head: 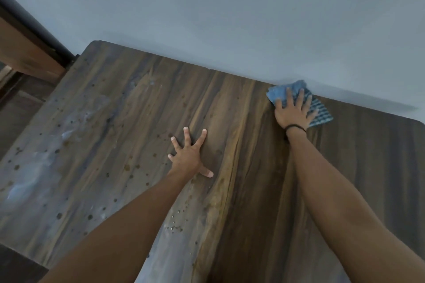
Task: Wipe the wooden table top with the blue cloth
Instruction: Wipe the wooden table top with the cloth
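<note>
blue cloth (319, 112) pressed under right hand (293, 112), far from left hand (188, 156).

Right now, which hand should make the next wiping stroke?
Right. The right hand presses flat on the blue cloth by the wall; the left hand rests spread on the bare table.

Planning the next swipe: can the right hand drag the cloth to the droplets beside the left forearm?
Probably yes: bare table top lies between the right hand, flat on the blue cloth, and the droplets.
</note>
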